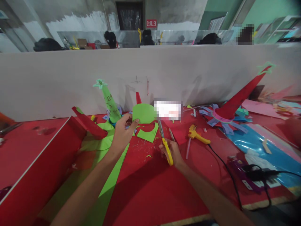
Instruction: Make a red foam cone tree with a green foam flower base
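Observation:
My left hand [125, 127] pinches the left edge of a rounded green sheet piece [144, 113], held up above the table. In my right hand [172, 150] is a pair of scissors [166, 147] with yellow handles. Its blades point up at the green piece's right edge; whether they touch it I cannot tell. Below lie a green offcut [148, 133] with a curved cutout and small scraps. Left of my left hand stands a green cone hat [109, 102] with a star tip and dark writing. A red cone [90, 124] leans further left.
A yellow glue gun [197, 135] with a black cord lies right of my right hand. A red cone hat [242, 92] with a star tip tilts at the right, near a blue sheet [261, 150] and a purple box [246, 175]. A white partition [70, 81] closes the back; a red divider [44, 163] stands left.

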Available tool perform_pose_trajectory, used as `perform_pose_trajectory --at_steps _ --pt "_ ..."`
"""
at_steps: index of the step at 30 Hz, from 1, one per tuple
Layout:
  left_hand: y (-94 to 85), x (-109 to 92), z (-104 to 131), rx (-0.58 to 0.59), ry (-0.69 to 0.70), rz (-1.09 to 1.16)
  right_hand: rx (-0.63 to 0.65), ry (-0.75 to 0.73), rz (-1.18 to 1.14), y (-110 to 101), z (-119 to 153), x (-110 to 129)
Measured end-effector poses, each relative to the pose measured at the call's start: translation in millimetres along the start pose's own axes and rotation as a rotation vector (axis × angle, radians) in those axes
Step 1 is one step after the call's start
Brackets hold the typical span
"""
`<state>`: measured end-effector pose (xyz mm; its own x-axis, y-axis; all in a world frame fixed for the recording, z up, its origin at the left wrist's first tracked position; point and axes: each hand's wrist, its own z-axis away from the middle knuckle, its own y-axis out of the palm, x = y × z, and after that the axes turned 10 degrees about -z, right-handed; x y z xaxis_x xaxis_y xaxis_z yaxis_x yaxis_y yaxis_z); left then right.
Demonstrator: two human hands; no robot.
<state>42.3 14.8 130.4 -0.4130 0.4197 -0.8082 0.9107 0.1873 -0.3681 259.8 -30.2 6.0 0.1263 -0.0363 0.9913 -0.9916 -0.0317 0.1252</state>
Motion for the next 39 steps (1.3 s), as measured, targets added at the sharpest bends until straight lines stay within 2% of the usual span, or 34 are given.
perform_pose_trajectory --at_steps 5,8,11,15,18,24,28,34,39 --pt "-6.3 4 -3 -0.040 -0.012 0.013 -0.011 0.000 0.009 0 -1 -6" --pt "-8.1 3 -4 -0.049 -0.030 0.101 -0.026 -0.053 0.115 -2 -4 -9" --pt "-6.8 0 -3 -0.039 -0.046 0.210 -0.040 -0.131 0.406 -5 -6 -8" --pt "-4.3 -3 -2 -0.060 -0.059 0.215 0.004 -0.124 0.841 0 -4 -2" --pt "-4.0 -5 -2 -0.071 -0.046 0.163 0.052 -0.154 0.988 5 0 -2" --pt "-3.9 -7 0 -0.060 -0.025 0.104 0.165 -0.336 0.970 1 1 -6" --pt "-3.5 -4 1 -0.062 -0.005 0.058 0.275 -0.400 0.903 -4 1 -2" --pt "-3.7 -5 3 -0.083 0.001 0.007 0.385 -0.432 0.890 -5 1 4" --pt "-2.2 -10 3 -0.053 -0.001 0.082 0.364 -0.392 0.801 -7 -3 2"
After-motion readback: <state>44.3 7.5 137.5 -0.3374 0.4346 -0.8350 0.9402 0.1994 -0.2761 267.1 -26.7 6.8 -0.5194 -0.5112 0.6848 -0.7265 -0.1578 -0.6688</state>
